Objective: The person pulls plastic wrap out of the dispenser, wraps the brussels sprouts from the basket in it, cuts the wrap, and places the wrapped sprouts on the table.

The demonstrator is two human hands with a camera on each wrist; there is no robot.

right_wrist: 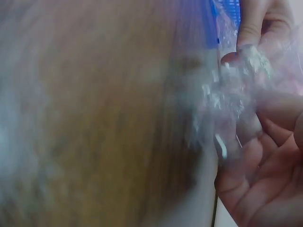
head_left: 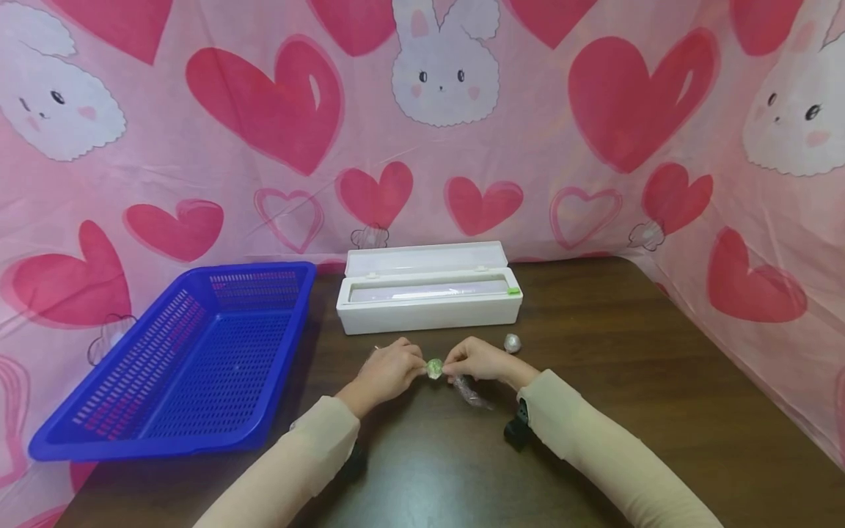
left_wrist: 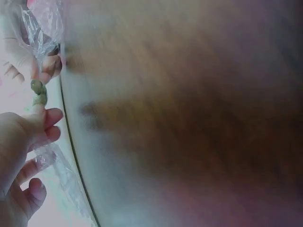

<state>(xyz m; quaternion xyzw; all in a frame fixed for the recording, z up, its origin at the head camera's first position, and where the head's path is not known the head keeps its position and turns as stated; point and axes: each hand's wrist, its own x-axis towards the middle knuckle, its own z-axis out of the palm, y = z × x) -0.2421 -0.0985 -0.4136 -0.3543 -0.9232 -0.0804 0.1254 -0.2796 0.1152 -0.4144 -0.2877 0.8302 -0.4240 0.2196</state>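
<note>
In the head view, a small round green thing in clear plastic film lies between my two hands, above the table. My left hand pinches it at its left side with thumb and forefinger. On the other side, my right hand pinches the clear plastic film, whose loose end trails below the fingers. The left wrist view shows the green thing as lumpy, between the fingertips of both hands. Crumpled film covers the fingertips in the right wrist view. What the green thing is, I cannot tell.
Behind the hands stands a long white box with its lid raised and a green tab at the right. A small film-wrapped ball sits beyond my right wrist. At the left is a blue plastic basket. A heart-patterned cloth borders the brown table.
</note>
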